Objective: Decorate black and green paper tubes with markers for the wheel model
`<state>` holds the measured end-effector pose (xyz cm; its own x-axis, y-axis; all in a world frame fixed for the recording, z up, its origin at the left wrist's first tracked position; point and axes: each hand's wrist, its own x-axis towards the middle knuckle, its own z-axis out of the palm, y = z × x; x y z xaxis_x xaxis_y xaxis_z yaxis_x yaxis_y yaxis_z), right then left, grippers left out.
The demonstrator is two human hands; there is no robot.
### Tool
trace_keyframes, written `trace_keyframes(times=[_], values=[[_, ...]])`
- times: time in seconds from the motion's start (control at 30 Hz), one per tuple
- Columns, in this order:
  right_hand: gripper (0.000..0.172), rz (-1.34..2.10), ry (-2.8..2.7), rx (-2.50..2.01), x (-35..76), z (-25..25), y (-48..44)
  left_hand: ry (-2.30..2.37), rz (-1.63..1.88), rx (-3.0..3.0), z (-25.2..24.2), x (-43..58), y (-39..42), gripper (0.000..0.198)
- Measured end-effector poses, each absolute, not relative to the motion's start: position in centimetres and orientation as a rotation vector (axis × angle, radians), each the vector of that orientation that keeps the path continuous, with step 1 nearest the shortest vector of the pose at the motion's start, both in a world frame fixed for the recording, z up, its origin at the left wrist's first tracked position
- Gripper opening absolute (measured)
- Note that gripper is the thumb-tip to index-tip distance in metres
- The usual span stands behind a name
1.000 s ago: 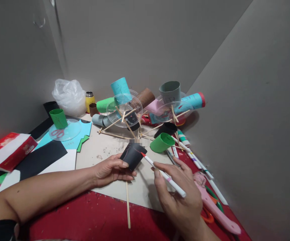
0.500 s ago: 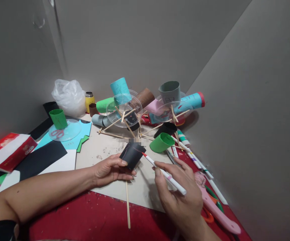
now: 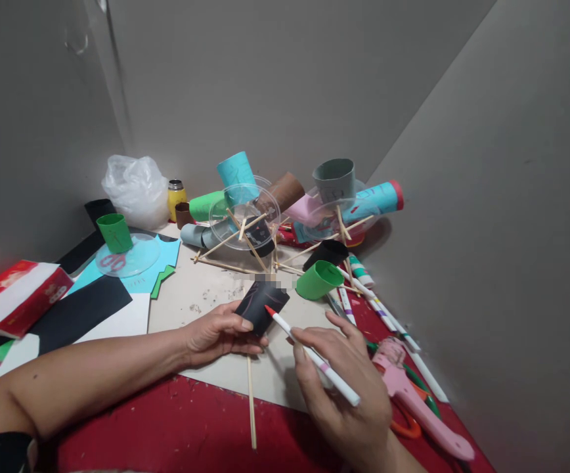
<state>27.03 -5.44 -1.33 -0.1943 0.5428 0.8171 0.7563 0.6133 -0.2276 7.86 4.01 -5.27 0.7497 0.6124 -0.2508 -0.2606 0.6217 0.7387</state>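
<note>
A black paper tube with faint reddish lines on it is tilted in my left hand, the thumb on its near side and fingers beneath. My right hand grips a white marker whose red tip touches or almost touches the tube's side. Thin wooden sticks lie under the tube and run toward the front. Just right of the tube, a green paper tube rests beside another black tube.
Stick frames with clear plastic discs and coloured tubes stand at the back. On the left are a red and white packet, black paper and a plastic bag. Pink-handled tool and markers lie right.
My right hand has moved slightly left, and the marker tip has shifted left and down from the tube's right edge to its middle. More reddish lines show on the tube.
</note>
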Motion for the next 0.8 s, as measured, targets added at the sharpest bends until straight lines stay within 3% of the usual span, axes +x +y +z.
trace_keyframes(times=[0.8], values=[[0.017,-0.335,-1.816,-1.113,27.39,-1.44,-5.39,0.516,0.531,0.748,-5.34,7.84,4.01,0.051]])
